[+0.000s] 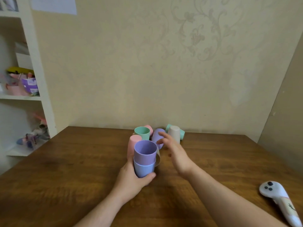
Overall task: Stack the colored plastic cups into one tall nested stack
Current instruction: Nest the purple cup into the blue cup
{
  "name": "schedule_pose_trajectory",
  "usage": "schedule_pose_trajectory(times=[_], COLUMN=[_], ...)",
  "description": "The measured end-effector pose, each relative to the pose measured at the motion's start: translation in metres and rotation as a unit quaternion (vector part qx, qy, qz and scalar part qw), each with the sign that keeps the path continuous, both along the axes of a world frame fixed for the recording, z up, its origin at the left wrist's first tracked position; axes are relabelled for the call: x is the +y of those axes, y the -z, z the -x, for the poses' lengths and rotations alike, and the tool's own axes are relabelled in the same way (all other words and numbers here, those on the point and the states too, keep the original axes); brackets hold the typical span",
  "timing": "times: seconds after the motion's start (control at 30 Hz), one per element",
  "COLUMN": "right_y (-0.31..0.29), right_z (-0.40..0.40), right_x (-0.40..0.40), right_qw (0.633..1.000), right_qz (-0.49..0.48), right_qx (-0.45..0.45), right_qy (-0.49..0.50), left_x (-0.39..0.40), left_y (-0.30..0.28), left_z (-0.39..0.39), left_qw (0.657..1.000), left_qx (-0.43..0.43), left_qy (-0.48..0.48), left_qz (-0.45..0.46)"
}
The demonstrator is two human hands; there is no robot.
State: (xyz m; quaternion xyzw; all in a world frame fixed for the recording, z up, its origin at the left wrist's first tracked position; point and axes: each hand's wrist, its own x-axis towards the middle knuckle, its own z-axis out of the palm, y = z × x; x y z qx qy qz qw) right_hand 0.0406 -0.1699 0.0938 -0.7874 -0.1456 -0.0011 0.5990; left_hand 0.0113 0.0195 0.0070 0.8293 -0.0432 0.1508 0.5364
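My left hand (pixel 132 181) grips a short stack: a purple cup (pixel 145 150) nested in a blue cup (pixel 144 168), held upright near the middle of the wooden table (pixel 73 169). My right hand (pixel 173 149) is open, fingers spread, reaching toward a purple cup (pixel 157 136) lying on its side. A pink cup (pixel 133 145) stands upside down just left of the stack. Behind it stands an upright green cup (pixel 142 132), with another pink cup (pixel 149 128) partly hidden behind that. A beige cup (pixel 174 133) stands inverted in front of a green cup (pixel 181 134) on its side.
A white controller (pixel 278 200) lies at the table's right front. A white shelf unit (pixel 24 95) with toys and boxes stands at the left. The wall runs directly behind the cups, and a beige rim (pixel 158 158) peeks out behind the held stack.
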Motion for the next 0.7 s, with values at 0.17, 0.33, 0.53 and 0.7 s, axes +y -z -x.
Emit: schedule_pose_trajectory(times=[0.17, 0.33, 0.53, 0.7], right_y=[0.007, 0.039, 0.041, 0.034], right_z=[-0.045, -0.052, -0.042, -0.038], right_x=[-0.011, 0.001, 0.003, -0.015], right_qw=[0.895, 0.744, 0.745, 0.763], right_qz=[0.425, 0.607, 0.596, 0.593], right_qx=[-0.122, -0.276, -0.299, -0.255], right_qy=[0.061, -0.036, 0.001, -0.011], left_x=[0.006, 0.006, 0.006, 0.007], left_y=[0.009, 0.008, 0.005, 0.004], left_z=[-0.007, -0.005, -0.003, -0.003], left_qw=[0.995, 0.995, 0.997, 0.993], left_qx=[-0.01, -0.026, -0.022, -0.034], left_qy=[-0.093, -0.09, -0.054, -0.043], left_qz=[0.039, 0.041, 0.059, 0.1])
